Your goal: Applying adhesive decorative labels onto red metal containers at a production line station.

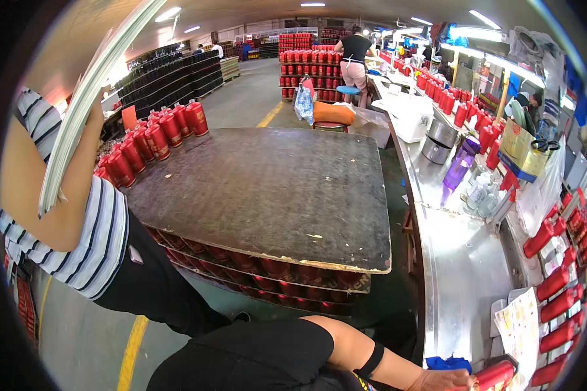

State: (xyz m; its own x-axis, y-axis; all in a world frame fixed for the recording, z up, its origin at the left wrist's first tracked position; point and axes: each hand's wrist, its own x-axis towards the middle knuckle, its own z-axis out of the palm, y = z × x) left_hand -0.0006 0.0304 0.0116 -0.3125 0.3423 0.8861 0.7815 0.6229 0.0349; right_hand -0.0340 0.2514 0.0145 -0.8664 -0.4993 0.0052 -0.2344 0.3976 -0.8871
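My right hand (447, 380) sits at the bottom edge on the steel workbench (463, 274), with a black band on the forearm. Its fingers close on the end of a red cylindrical can (496, 375) lying on its side. A blue cloth (451, 363) lies just behind the hand. My left hand is out of the picture. To my left a person in a striped shirt (104, 241) holds up a stack of thin white sheets (85, 104).
A dark flat board (267, 189) covers stacked layers of red cans (274, 268). More red cans (150, 140) stand at its left and lie along the bench's right side (554, 281). A purple bottle (460, 166), steel pots (441, 139) and a printed paper (519, 326) are on the bench. Another person (354, 58) stands far back.
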